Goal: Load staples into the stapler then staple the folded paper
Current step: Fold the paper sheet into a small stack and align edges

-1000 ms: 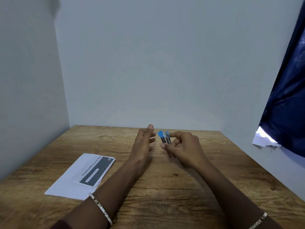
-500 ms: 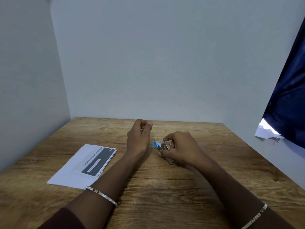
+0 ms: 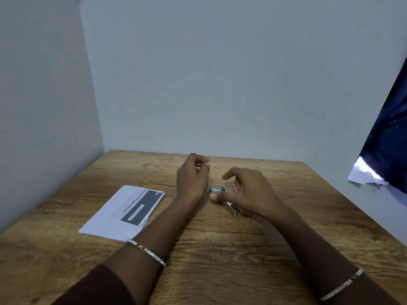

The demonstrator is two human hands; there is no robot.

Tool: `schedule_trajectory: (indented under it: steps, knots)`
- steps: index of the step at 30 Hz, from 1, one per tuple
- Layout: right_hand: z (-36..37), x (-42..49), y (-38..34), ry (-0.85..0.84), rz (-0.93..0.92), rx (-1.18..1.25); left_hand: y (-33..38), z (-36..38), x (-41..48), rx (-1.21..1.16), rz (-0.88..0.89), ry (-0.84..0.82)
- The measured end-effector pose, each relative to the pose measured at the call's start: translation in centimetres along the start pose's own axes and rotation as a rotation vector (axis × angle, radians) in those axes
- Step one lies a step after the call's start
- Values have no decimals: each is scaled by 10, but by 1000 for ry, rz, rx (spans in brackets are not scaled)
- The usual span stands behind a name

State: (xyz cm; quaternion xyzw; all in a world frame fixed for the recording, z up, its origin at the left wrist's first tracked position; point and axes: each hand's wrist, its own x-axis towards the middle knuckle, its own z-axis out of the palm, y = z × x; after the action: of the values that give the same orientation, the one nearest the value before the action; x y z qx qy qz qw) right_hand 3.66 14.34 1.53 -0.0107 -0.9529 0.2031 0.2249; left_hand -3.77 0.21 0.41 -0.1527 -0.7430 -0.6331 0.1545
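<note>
Wood-grain brown runs across the table (image 3: 220, 249), set into a corner of pale grey walls. Both of the person's forearms reach out over it, each wrist ringed by a thin silver bangle (image 3: 146, 252).

Near the middle of the tabletop the stapler (image 3: 222, 195) lies low against the wood, a small metal one with bright blue plastic tips. Its two blue ends stand a little apart from each other, so it looks opened up, with the shiny hinge end pointing back toward the person. The right hand (image 3: 248, 192) is over it, thumb pressed along its near side and fingers arched loosely above, so most of the stapler's body is hidden; the hand is on it rather than gripped tight around it.

Just to the left, the left hand (image 3: 192, 179) hovers above the table, curled, with the thumb and fingertips pinched together. Whether it holds a strip of staples I cannot tell; nothing shows between the fingers from here. It sits close beside the stapler's blue tips without touching them.

Further left, well clear of both hands, the folded paper (image 3: 123, 211) lies flat on the wood, white with a dark printed panel facing up.

Off to the right, a dark blue cloth (image 3: 389, 137) hangs beside the wall.
</note>
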Motion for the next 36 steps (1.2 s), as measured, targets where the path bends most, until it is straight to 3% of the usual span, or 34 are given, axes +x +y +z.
schedule_trajectory:
  steps: [5, 7, 12, 15, 19, 26, 33, 36]
  knots:
    - [-2, -13, -24, 314, -208, -76, 16, -22, -10, 57, 72, 71]
    - [5, -20, -36, 353, -268, -125, 19, -36, -18, 107, 125, 118]
    - [23, -32, -66, 263, -388, -100, 7, -89, -39, 419, 225, 175]
    - [34, -35, -82, 200, -401, -60, -6, -122, -47, 708, 140, 234]
    - [49, -37, -99, 78, -376, 63, -19, -152, -51, 939, -24, 177]
    - [70, -33, -105, -274, -378, -108, -30, -163, -50, 1021, -152, 43]
    - [74, -32, -99, -280, -414, -117, -23, -163, -42, 810, -288, 91]
    - [72, -31, -99, -288, -416, -70, -21, -162, -40, 729, -220, 154]
